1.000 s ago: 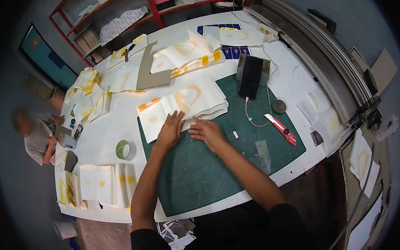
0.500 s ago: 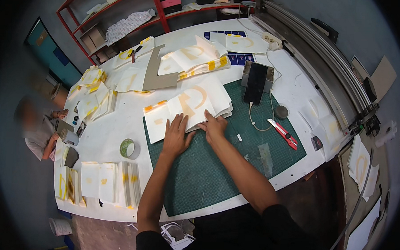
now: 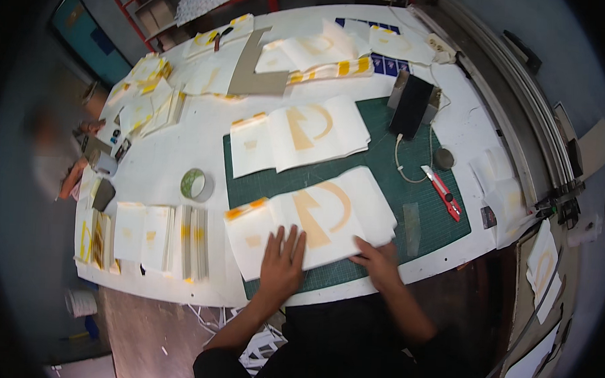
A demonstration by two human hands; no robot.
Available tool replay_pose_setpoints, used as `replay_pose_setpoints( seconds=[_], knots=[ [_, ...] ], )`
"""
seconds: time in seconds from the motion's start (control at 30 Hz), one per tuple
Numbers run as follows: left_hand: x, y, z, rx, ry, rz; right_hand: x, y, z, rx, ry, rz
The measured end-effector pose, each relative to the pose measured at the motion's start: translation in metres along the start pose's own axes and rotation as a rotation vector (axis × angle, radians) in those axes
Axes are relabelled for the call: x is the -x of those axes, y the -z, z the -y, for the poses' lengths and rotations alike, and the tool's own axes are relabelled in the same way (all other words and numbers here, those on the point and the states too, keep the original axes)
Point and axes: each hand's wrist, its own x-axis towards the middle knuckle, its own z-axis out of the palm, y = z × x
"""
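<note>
On the near part of the green cutting mat [image 3: 380, 118] lies a stack of white printed paper sheets [image 3: 376, 199] with tan shapes and an orange strip at its upper left corner. My left hand [image 3: 284, 259] rests on the front edge of this stack, fingers stretched out flat. With the thumb on top and the fingers beneath, my right hand [image 3: 378, 262] grips its lower right edge. Just beyond it, a second, similar paper stack [image 3: 256, 160] lies on the mat, apart from both hands.
A red box cutter [image 3: 442, 195], a phone [image 3: 411, 102] leaning on a box and a round dark weight [image 3: 443, 158] lie to the right. A tape roll [image 3: 197, 184] stands left of the mat. More paper bundles [image 3: 155, 233] line the left side. A person [image 3: 54, 154] works at the far left.
The near stack has come off the other one toward me, and both hands have moved nearer with it. The farther stack stays on the mat. The view has shifted.
</note>
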Motion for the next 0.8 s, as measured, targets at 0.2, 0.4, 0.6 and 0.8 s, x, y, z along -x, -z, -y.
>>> replay_pose_setpoints(
  seconds=[0.2,0.4,0.6,0.8],
  knots=[
    [0.055,0.016,-0.041,0.156,-0.027,0.167,0.026,0.099,0.043,0.025,-0.146,0.285],
    [0.053,0.029,-0.030,0.296,-0.023,0.108,-0.013,0.061,0.070,0.774,0.081,0.299],
    [0.015,0.034,0.064,0.120,0.296,-0.096,-0.011,0.063,0.068,0.740,0.108,0.275],
    [-0.019,0.049,0.102,0.289,0.285,0.267,0.001,0.073,0.069,0.773,0.271,0.316]
  ],
)
